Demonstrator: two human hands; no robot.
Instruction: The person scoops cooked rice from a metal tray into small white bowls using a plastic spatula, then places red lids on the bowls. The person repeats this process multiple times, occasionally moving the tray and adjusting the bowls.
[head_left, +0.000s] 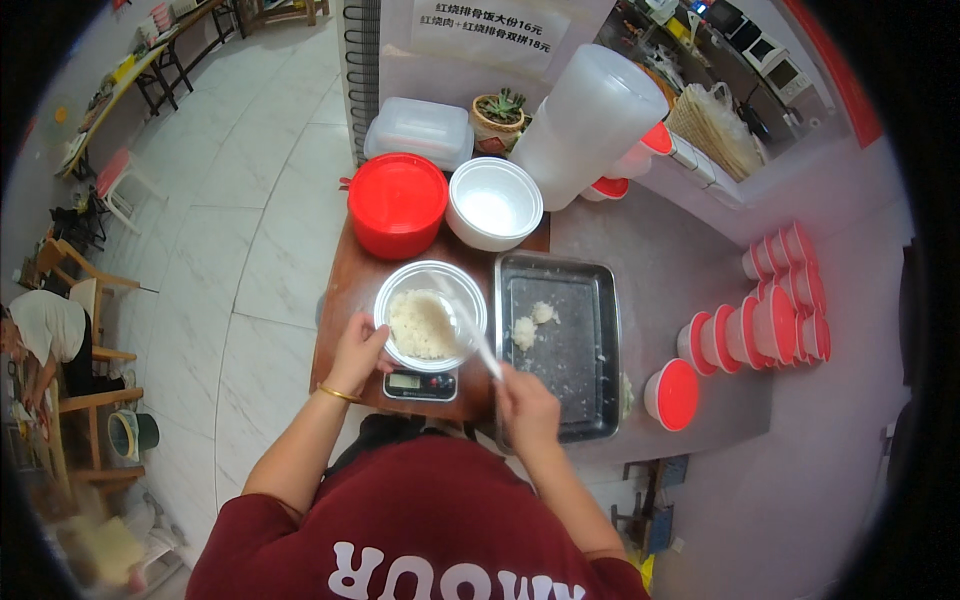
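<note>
A round plastic bowl (474, 296) with cooked rice (421, 324) inside stands on a small digital kitchen scale (421, 385). My left hand (364, 349) holds the bowl's left rim, thumb on top. In my right hand (527, 405) is the handle of a pale rice paddle (486, 351), whose blurred blade reaches over the bowl's right side. Right of the bowl, a metal tray (559, 382) holds two small clumps of rice (524, 333) and scattered grains. Behind the bowl are a red lidded tub (398, 202) and a stack of white bowls (495, 204).
Tall stacked clear containers (592, 120), a potted succulent (500, 116) and clear plastic lids (420, 131) stand at the back. Red-lidded bowls (739, 334) are stacked at the right, one (673, 394) nearer the tray. A person (49, 326) is at the far left.
</note>
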